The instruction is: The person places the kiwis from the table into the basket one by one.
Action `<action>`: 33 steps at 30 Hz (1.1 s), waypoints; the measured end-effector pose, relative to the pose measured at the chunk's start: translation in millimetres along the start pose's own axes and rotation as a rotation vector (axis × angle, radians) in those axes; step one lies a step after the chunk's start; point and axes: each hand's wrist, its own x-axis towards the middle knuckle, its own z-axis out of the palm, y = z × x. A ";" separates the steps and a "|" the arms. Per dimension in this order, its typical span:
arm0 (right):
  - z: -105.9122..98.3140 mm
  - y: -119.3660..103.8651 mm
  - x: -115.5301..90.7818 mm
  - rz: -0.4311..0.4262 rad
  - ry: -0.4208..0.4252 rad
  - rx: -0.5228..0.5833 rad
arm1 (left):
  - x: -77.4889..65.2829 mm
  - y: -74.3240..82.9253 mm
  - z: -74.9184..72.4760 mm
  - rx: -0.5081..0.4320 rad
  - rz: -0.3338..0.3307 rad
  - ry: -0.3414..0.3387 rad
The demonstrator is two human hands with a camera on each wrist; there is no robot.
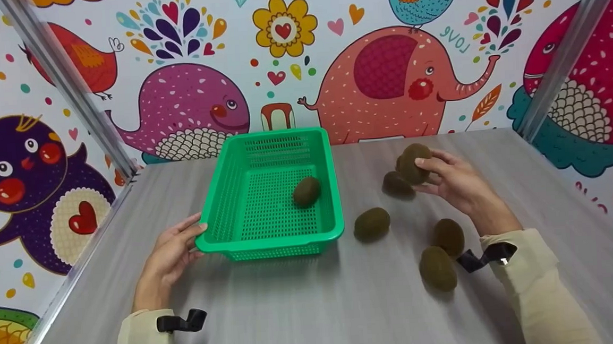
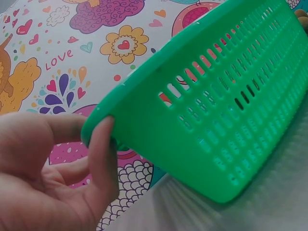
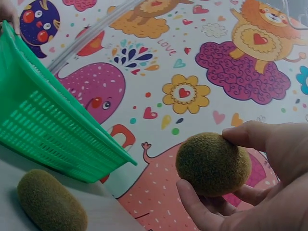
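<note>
A green plastic basket (image 1: 277, 243) with slotted walls stands on the table, one brown kiwifruit (image 1: 306, 191) lying inside it. My left hand (image 1: 170, 255) pinches the basket's rim at the near left corner, thumb and fingers on either side of the edge in the left wrist view. My right hand (image 1: 459, 184) holds a fuzzy kiwifruit (image 3: 211, 163) between thumb and fingertips, above the table to the right of the basket. Behind and below that fruit, another kiwifruit (image 1: 398, 185) is partly hidden.
One kiwifruit (image 1: 372, 225) lies just right of the basket. Two more, a farther kiwifruit (image 1: 449, 238) and a nearer kiwifruit (image 1: 438, 269), touch each other near the right wrist. A patterned wall (image 1: 290, 88) with metal corner posts (image 1: 75, 85) encloses the grey table (image 1: 294, 311).
</note>
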 end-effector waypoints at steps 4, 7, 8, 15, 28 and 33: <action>9.7 -3.2 1.3 -0.008 -0.009 -0.021 | -0.5 0.6 1.1 -0.005 0.001 0.002; 14.9 -7.1 1.6 -0.005 -0.018 -0.032 | -1.0 0.4 1.6 -0.011 0.005 -0.002; 16.4 -8.8 1.8 -0.003 -0.023 -0.034 | -0.9 0.3 1.7 -0.011 0.007 -0.003; 28.4 -18.7 7.1 0.021 -0.054 -0.025 | -0.6 0.0 0.9 -0.021 0.006 -0.005; 44.3 -25.2 15.3 -0.009 -0.095 -0.082 | 0.0 0.3 0.9 -0.008 0.001 0.007; 51.3 -26.4 19.9 0.001 -0.106 -0.122 | 0.0 -0.2 0.9 -0.007 0.008 0.004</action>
